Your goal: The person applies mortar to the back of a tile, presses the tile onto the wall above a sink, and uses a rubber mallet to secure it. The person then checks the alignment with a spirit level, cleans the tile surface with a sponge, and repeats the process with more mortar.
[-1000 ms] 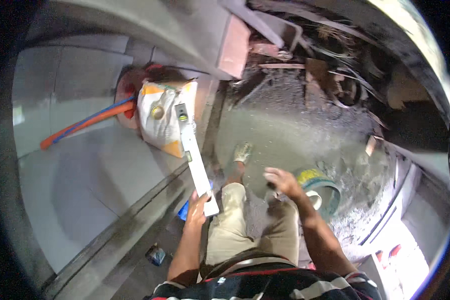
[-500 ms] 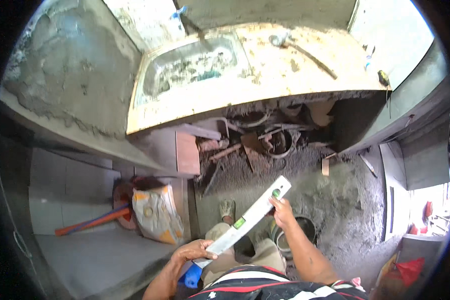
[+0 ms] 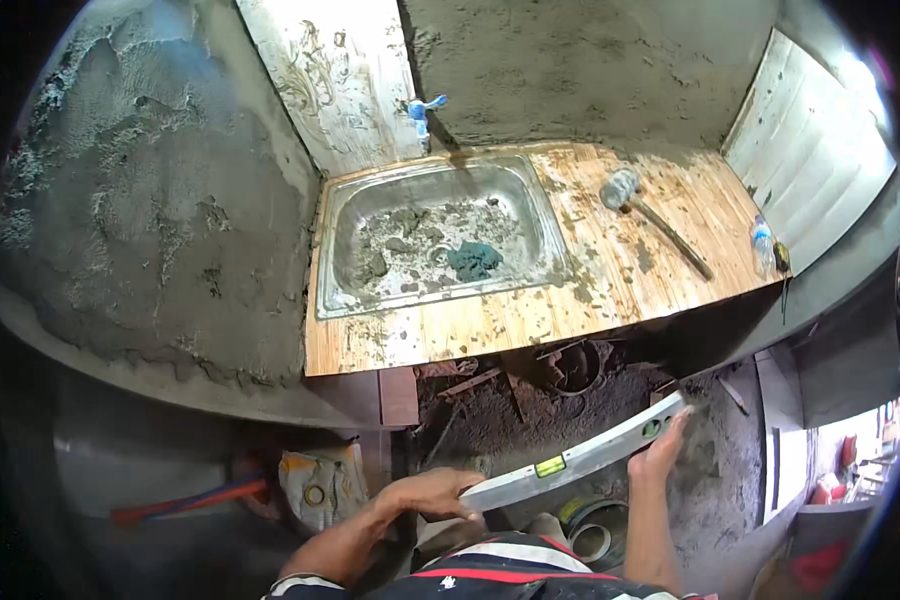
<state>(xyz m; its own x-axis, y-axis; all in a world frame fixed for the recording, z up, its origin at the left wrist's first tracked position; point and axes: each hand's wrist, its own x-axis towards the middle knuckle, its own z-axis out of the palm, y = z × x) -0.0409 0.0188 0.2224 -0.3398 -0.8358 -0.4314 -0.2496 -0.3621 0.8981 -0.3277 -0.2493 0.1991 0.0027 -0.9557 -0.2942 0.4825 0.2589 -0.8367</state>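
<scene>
A grey-spattered, wood-grained tabletop [image 3: 510, 325] spans the far side, with a rectangular metal sink [image 3: 420, 299] in its left half. Nearer, a long, white spirit level [image 3: 585, 456] stretches left to right, its ends gripped by the fingers of the left hand [image 3: 435, 492] and right hand [image 3: 658, 452].

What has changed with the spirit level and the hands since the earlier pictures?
The right hand, free at first, has gripped the spirit level at its far end. The spirit level has swung rightward, away from the sack, to lie crosswise between both hands. The left hand kept its hold; the sack stayed in place.
</scene>
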